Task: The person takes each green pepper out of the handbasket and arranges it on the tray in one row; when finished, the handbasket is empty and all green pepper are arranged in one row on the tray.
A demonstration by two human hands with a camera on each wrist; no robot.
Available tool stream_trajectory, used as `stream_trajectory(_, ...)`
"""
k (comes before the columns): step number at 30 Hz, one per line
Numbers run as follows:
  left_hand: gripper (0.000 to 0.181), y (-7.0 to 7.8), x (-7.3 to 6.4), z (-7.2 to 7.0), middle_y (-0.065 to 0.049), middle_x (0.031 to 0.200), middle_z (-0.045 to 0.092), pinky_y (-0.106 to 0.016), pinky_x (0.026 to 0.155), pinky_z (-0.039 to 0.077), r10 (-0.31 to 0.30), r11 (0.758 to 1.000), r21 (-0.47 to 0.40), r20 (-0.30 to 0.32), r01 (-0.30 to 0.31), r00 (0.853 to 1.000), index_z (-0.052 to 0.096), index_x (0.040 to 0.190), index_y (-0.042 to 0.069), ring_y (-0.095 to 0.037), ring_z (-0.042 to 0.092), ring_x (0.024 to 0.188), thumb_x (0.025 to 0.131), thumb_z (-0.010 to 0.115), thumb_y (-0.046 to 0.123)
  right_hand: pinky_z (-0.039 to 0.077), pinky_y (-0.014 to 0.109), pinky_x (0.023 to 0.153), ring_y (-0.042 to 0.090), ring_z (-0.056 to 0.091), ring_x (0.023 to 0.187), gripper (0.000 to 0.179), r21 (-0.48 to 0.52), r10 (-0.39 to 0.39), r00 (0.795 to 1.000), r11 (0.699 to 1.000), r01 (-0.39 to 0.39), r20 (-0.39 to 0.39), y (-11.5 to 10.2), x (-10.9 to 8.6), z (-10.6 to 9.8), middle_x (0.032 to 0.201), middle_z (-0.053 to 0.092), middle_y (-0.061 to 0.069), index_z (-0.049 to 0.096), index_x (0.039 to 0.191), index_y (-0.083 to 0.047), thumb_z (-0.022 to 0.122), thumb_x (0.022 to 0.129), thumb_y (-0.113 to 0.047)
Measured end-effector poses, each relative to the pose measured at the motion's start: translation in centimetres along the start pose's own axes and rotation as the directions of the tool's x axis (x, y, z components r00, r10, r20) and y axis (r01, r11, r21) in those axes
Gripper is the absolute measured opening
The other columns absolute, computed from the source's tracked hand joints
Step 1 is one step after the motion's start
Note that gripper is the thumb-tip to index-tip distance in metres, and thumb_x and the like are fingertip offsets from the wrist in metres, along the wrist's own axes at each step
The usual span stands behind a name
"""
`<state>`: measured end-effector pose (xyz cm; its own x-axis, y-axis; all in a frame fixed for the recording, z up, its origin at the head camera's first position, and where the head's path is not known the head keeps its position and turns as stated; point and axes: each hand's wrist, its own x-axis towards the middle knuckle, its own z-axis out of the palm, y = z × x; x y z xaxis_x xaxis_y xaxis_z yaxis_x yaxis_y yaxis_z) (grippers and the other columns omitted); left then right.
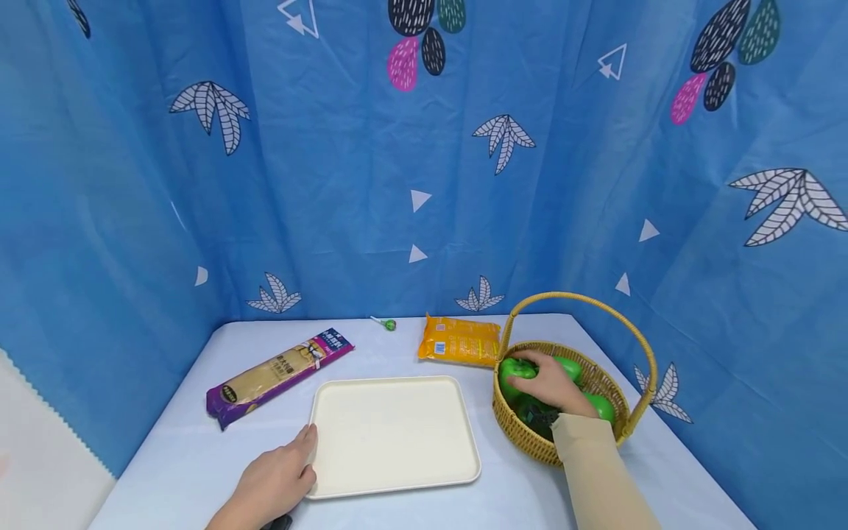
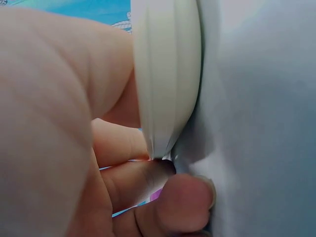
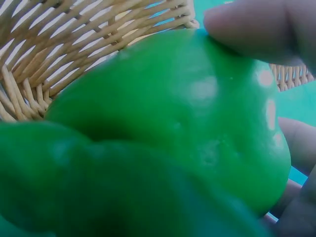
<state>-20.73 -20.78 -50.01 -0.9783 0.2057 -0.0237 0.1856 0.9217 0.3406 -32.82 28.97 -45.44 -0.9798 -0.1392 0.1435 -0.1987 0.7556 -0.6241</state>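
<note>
A cream rectangular tray (image 1: 395,436) lies flat on the table. My left hand (image 1: 274,471) holds its left edge; in the left wrist view the thumb comes over the tray's rim (image 2: 168,74) and the other fingers curl beside it, near the tabletop. On the right stands a wicker basket (image 1: 528,440) with a tall arched handle. Inside it, my right hand (image 1: 555,383) grips a green bell pepper (image 1: 514,377), thumb and fingers on opposite sides of the pepper (image 3: 187,98) in the right wrist view. More green produce (image 1: 601,405) lies around it, partly covered by my hand and sleeve.
A purple-ended pack of noodles or pasta (image 1: 278,375) lies slanted at the left of the tray. Behind the tray are a small lollipop (image 1: 389,324) and an orange packet (image 1: 461,341), which sits close to the basket. A blue patterned curtain (image 1: 358,184) encloses the back and sides.
</note>
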Motion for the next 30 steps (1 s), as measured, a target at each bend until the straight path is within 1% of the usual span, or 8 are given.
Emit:
stream_trajectory(4,0.066,0.0,0.0,0.1,-0.022,0.150,0.054,-0.037,0.062,0.051,0.002,1.000,0.002,-0.004,-0.002,1.000,0.050,0.147,-0.007,-0.013,0.049,0.061,0.089,0.065,0.020,0.051,0.056,0.093,0.038,0.059,0.120,0.064,-0.004,-0.011,1.000,1.000,0.011,-0.004,-0.1,-0.1,0.0,0.140,0.061,0.017,0.061,0.141,-0.011,0.075,0.089,-0.045)
stream_trajectory(8,0.067,0.1,0.0,0.2,-0.022,0.150,0.054,-0.035,0.057,0.046,-0.003,1.000,-0.023,0.000,0.003,1.000,0.050,0.148,-0.006,-0.015,0.047,0.057,0.087,0.065,0.018,0.049,0.059,0.098,0.041,0.056,0.128,0.065,0.006,0.028,1.000,1.000,-0.028,0.001,0.1,-0.3,0.0,0.144,0.059,0.018,0.060,0.143,-0.010,0.075,0.089,-0.045)
stream_trajectory(11,0.069,0.2,0.1,0.4,-0.022,0.151,0.053,-0.032,0.051,0.035,-0.011,0.998,-0.058,0.006,0.011,1.000,0.050,0.148,-0.006,-0.019,0.041,0.051,0.085,0.065,0.017,0.047,0.060,0.101,0.044,0.052,0.132,0.067,0.014,0.056,0.998,0.998,-0.056,-0.007,0.2,-0.3,-0.2,0.146,0.057,0.021,0.058,0.144,-0.008,0.074,0.090,-0.044)
stream_trajectory(16,0.070,0.2,0.2,0.7,-0.022,0.151,0.053,-0.032,0.051,0.034,-0.009,0.998,-0.057,0.012,0.009,1.000,0.049,0.148,-0.006,-0.019,0.040,0.050,0.085,0.066,0.018,0.044,0.063,0.103,0.049,0.047,0.136,0.068,0.004,0.036,0.999,0.999,-0.036,-0.032,-0.1,-0.2,-1.3,0.150,0.051,0.025,0.056,0.146,-0.005,0.072,0.092,-0.045)
stream_trajectory(19,0.070,0.2,0.2,0.7,-0.023,0.151,0.053,-0.032,0.050,0.035,-0.007,0.999,-0.054,0.008,0.008,1.000,0.049,0.148,-0.007,-0.019,0.040,0.050,0.085,0.066,0.018,0.045,0.062,0.101,0.049,0.047,0.136,0.071,-0.004,0.034,0.999,0.999,-0.034,-0.034,-0.5,-0.1,-2.1,0.152,0.049,0.025,0.054,0.148,-0.007,0.071,0.093,-0.048)
stream_trajectory(24,0.070,0.0,0.0,0.5,-0.024,0.151,0.053,-0.032,0.050,0.034,-0.004,0.999,-0.046,-0.004,0.004,1.000,0.049,0.148,-0.008,-0.018,0.039,0.050,0.085,0.066,0.018,0.048,0.060,0.099,0.045,0.051,0.131,0.075,-0.036,0.040,0.998,0.998,-0.042,-0.053,-1.3,-0.1,-3.3,0.151,0.050,0.023,0.053,0.149,-0.008,0.070,0.092,-0.053)
stream_trajectory(30,0.070,-0.1,-0.1,0.3,-0.024,0.151,0.053,-0.032,0.050,0.033,-0.015,0.999,-0.048,0.012,0.016,1.000,0.048,0.148,-0.008,-0.018,0.039,0.050,0.085,0.066,0.018,0.051,0.057,0.095,0.041,0.055,0.125,0.074,-0.057,0.018,0.998,0.998,-0.021,-0.052,-2.1,-0.3,-3.7,0.148,0.053,0.023,0.053,0.149,-0.008,0.069,0.093,-0.054)
